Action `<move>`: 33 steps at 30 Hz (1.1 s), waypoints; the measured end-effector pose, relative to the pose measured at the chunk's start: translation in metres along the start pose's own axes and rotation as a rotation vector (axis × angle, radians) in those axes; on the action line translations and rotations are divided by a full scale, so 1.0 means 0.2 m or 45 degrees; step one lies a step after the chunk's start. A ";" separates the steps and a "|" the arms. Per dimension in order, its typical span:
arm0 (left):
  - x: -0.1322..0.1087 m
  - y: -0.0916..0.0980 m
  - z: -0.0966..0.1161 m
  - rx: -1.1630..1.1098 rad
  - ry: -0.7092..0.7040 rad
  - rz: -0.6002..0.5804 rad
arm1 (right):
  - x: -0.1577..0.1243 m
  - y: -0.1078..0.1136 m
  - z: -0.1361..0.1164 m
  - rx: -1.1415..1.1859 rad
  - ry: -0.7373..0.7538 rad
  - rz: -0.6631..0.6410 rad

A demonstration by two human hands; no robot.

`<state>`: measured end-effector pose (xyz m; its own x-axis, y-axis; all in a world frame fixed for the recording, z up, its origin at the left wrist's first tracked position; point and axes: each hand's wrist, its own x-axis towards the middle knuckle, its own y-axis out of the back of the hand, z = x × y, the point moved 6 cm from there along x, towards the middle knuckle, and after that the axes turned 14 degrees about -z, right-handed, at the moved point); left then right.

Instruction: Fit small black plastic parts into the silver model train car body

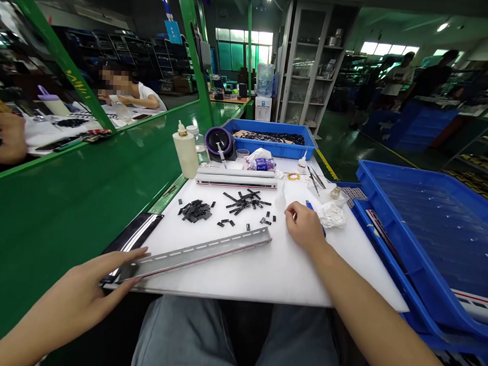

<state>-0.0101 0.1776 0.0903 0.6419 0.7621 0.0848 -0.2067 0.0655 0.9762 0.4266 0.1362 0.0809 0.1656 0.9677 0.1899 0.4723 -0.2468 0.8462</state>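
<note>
At lower left, my left fingers (121,257) span and hold the grey channel (202,252), slanting toward mid-frame; right of centre, my right fingers (293,211) curl nearly together, whether on anything I cannot tell.

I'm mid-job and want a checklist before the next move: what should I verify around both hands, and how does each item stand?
1. Left hand on the grey channel: ok; thumb and fingers lie on opposite sides of its left end.
2. Right hand free: cannot tell; its curled fingers could hide something small.
3. Blue tool apart from the right hand: cannot tell; the hand hides part of it.
4. Black pieces all in heaps: not ok; several lie loose near the channel's right end.
5. Large cream bottle upright: ok.
</note>
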 end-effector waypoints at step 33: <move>0.11 -0.22 0.39 -0.065 -0.429 0.372 | -0.34 -0.44 -0.98 0.125 0.736 -0.045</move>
<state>0.0712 0.1420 0.0647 0.7540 0.5015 0.4242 -0.4460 -0.0833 0.8912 0.2036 0.1032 0.0907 -0.3376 0.8391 0.4265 0.5516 -0.1908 0.8120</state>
